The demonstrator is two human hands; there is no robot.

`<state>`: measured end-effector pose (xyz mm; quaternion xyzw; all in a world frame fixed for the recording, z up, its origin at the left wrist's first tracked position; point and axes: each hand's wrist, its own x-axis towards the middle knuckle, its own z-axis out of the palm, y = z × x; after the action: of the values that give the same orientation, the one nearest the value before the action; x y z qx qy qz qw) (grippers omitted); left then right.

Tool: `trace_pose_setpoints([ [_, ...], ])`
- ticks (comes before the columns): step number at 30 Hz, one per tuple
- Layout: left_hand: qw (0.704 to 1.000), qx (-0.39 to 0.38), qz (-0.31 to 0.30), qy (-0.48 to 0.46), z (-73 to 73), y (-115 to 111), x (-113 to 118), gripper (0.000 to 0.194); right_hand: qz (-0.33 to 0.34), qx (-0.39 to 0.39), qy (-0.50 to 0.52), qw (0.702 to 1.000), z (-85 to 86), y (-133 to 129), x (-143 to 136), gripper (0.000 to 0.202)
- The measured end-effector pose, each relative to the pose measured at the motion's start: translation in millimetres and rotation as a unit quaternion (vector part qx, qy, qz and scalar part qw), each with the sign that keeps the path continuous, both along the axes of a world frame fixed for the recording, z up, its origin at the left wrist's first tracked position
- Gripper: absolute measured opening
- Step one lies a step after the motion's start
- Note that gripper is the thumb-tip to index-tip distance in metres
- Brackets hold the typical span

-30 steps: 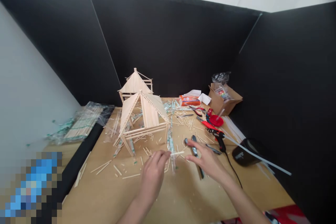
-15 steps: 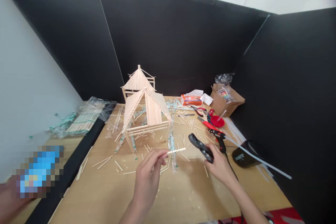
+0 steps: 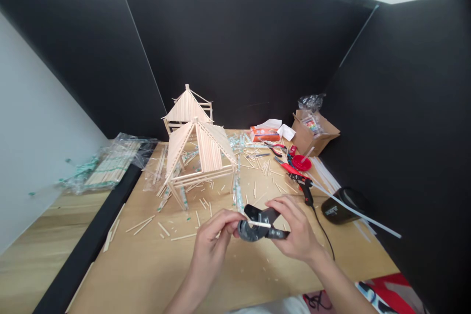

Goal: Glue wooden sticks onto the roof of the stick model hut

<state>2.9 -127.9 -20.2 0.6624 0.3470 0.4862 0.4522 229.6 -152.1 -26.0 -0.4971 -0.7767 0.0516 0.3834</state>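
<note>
While the left hand (image 3: 213, 240) pinches a thin wooden stick (image 3: 257, 224) between closed fingertips, the right hand (image 3: 294, 230) is wrapped around black cutters (image 3: 259, 225), whose jaws sit about the stick just above the table (image 3: 147, 274). Behind the hands stands a stick house (image 3: 200, 159), with a second stick house (image 3: 187, 108) beyond it, and loose stick offcuts (image 3: 176, 225) scattered all round. To the right lie a glue gun (image 3: 303, 189), a red dish (image 3: 301, 162), a cardboard box (image 3: 314, 135) and a black case (image 3: 340, 206). A wrapped bundle of sticks (image 3: 110, 164) lies at the left.
</note>
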Motion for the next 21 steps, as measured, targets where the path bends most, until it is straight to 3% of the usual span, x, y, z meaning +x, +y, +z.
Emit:
trace_pose_setpoints([
  [6,1.000,-0.004,-0.012,0.014,4.6,2.6,3.2,0.021,0.003,0.009,-0.003,1.000,-0.8,0.1,0.1,0.043],
  [21,0.993,-0.090,-0.079,-0.001,-8.6,-0.1,8.9,0.024,0.004,0.025,0.008,1.000,-1.1,-1.0,3.8,0.039],
])
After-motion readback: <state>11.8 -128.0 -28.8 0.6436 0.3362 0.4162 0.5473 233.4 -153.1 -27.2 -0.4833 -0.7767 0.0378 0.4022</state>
